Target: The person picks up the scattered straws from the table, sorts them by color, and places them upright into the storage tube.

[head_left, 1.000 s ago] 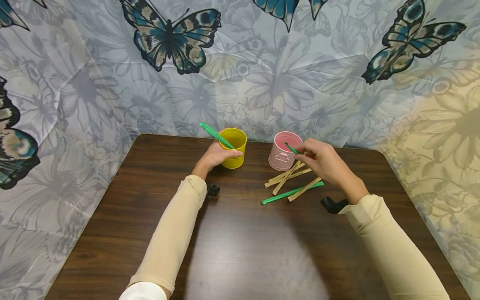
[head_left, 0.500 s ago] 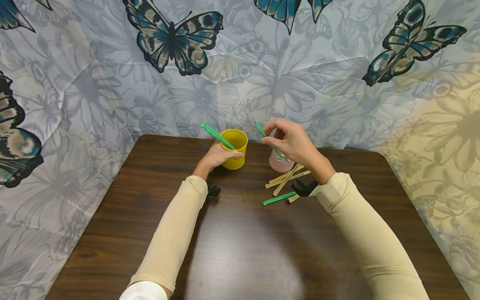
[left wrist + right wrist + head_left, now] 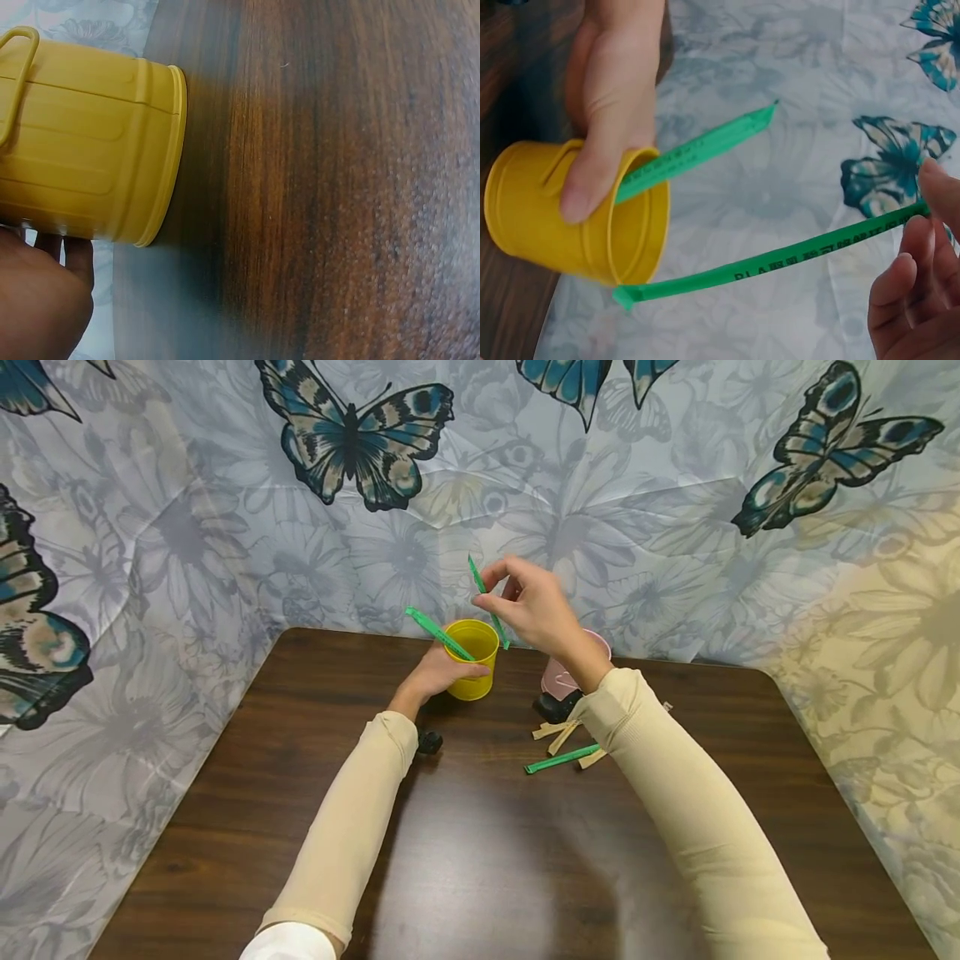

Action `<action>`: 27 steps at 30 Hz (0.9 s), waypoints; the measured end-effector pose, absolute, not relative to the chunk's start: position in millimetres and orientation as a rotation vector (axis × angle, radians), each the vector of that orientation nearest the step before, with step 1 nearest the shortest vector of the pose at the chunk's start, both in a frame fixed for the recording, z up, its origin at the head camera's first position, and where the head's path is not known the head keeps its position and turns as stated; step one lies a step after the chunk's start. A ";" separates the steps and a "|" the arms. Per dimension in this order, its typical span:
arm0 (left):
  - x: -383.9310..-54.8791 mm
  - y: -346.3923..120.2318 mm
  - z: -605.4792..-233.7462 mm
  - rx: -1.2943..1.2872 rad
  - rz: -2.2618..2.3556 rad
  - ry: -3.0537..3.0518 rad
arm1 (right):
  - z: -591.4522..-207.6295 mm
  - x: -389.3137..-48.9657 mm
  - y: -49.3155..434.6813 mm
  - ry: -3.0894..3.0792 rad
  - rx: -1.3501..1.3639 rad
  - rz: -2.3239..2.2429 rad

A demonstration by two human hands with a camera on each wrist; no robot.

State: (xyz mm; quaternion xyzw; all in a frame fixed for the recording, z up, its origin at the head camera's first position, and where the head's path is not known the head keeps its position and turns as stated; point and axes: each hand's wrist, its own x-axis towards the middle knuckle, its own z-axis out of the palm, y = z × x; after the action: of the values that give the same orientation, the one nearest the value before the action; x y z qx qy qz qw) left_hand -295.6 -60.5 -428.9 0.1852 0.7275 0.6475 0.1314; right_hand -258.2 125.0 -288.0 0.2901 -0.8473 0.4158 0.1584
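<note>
Item: one yellow, round, bucket-shaped cup with ribbed sides and a side handle (image 3: 474, 683), mouth upward, near the far edge of the table. The left hand (image 3: 441, 675) grips it, thumb across the front near the rim.
Item: one slim green wrapped stick with dark printing (image 3: 431, 628), leaning inside the yellow cup, upper end out over the left hand.
Item: a second slim green printed stick (image 3: 780, 259), pinched between thumb and fingers of the right hand (image 3: 528, 606), aslant, lower end beside the yellow rim; contact cannot be told.
Item: one pink, round, bucket-shaped cup (image 3: 557, 677), partly hidden behind the right forearm.
Item: several slim tan wrapped sticks (image 3: 563, 740) and a third green stick (image 3: 561, 759), lying on the dark brown wood-grain table (image 3: 480, 835), partly covered by the sleeve.
</note>
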 end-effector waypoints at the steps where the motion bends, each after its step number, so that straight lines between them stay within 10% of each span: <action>1: -295.2 -60.2 -427.9 0.540 1.873 2.109 | -288.2 -259.3 121.4 -2.430 0.834 1.184; 27: -298.2 -59.2 -430.7 0.581 1.841 2.141 | -334.0 -285.5 93.2 -2.624 0.929 1.114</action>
State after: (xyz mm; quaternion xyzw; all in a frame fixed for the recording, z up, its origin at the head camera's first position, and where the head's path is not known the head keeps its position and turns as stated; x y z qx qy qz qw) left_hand -298.2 -59.2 -430.7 0.1998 0.7365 0.6333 0.1290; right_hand -285.5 93.2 -334.0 0.3090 -0.8729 0.3706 0.0718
